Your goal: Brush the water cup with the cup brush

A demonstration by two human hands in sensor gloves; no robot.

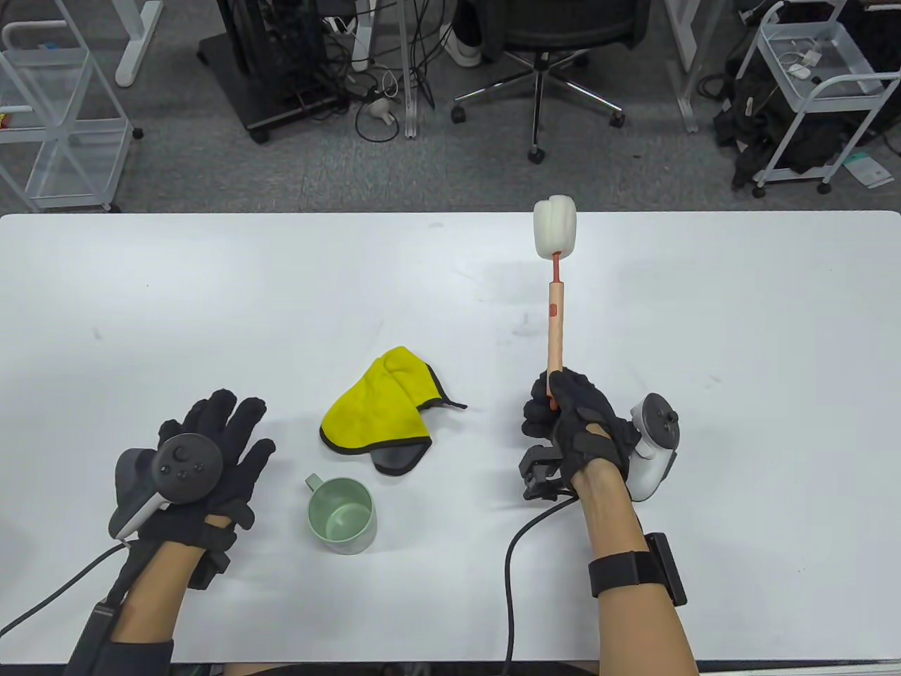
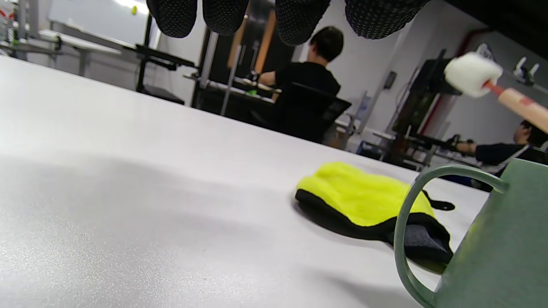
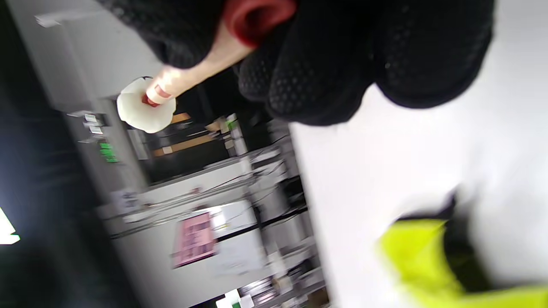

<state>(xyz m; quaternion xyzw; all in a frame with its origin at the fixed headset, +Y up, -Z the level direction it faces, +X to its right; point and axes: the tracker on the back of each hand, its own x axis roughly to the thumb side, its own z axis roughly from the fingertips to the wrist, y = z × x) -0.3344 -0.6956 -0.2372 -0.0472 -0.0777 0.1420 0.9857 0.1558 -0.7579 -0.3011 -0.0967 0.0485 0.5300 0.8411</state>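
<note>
While my right hand (image 1: 574, 422) grips the wooden-handled cup brush with a white sponge head (image 1: 555, 282), fingers clamped round its lower end, the head stands raised. My left hand (image 1: 204, 458) lies flat on the white tabletop (image 1: 211, 296), fingers spread. Between the hands stands the green plastic water cup (image 1: 341, 515), upright, near a crumpled yellow cloth (image 1: 383, 405).

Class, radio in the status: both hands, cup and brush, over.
Right hand grips cup brush, sponge raised. Left hand open, beside green cup, not touching. Yellow cloth lies behind cup.
</note>
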